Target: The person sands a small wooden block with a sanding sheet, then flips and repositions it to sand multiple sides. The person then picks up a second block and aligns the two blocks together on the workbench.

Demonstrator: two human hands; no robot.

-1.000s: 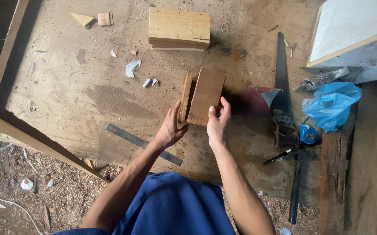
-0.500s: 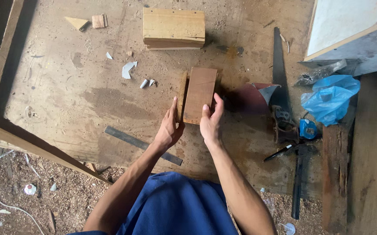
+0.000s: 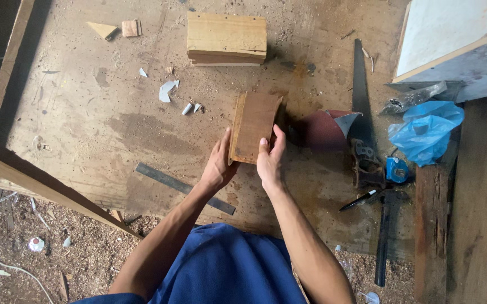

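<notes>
A brown wooden block (image 3: 254, 125) stands on the dusty plywood worktop (image 3: 102, 129) in the middle of the head view. My left hand (image 3: 219, 163) grips its near left edge. My right hand (image 3: 270, 159) holds its near right side, thumb on the top face. Both hands clasp the near end of the block. A larger pale wooden block (image 3: 226, 38) lies apart at the far middle of the worktop.
A folded red sandpaper sheet (image 3: 325, 128) lies right of the block, beside a handsaw (image 3: 360, 95). A metal ruler (image 3: 184, 187) lies near left. A blue plastic bag (image 3: 426, 130), a blue tape measure (image 3: 397, 169), a black pen (image 3: 358, 200) and a white box (image 3: 451, 42) sit at right.
The block and both hands have shifted a little nearer and left in view; the grip on the block looks the same.
</notes>
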